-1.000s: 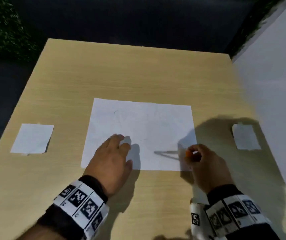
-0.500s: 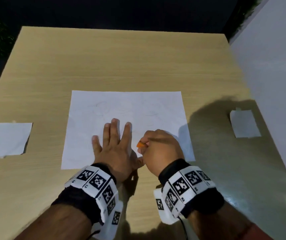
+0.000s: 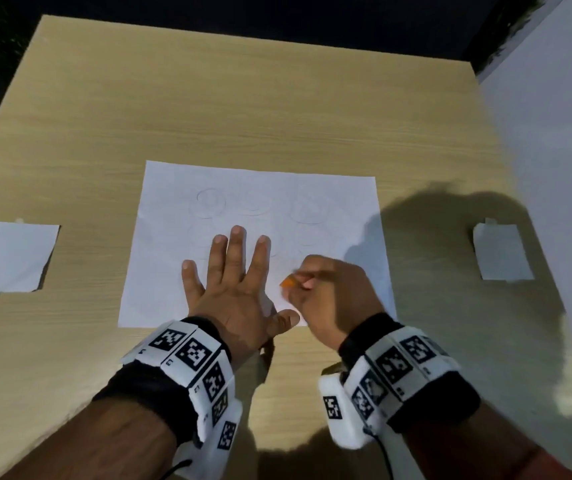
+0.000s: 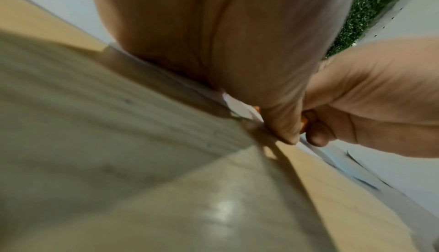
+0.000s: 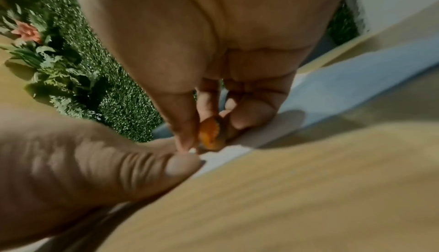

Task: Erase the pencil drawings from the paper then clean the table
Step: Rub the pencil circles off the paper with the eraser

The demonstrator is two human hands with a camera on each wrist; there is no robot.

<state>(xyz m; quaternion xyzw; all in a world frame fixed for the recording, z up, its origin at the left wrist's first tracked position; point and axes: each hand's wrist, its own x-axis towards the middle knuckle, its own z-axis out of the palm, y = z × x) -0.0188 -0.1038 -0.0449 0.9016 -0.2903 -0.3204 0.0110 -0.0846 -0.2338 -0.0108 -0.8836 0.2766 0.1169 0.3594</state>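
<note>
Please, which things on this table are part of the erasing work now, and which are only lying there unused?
In use:
- large sheet of paper with faint pencil circles
- orange eraser, pinched in the right hand
- left hand, flat on the sheet

Lying about:
- small paper piece at the left
- small paper piece at the right

the bench (image 3: 277, 98) is pale wood-grain laminate, smooth, with a soft sheen near the front edge. the sheet of paper (image 3: 312, 188) on it is matt white, as are two smaller paper scraps (image 3: 7, 258). the orange eraser (image 5: 209, 134) looks rubbery and scuffed.
</note>
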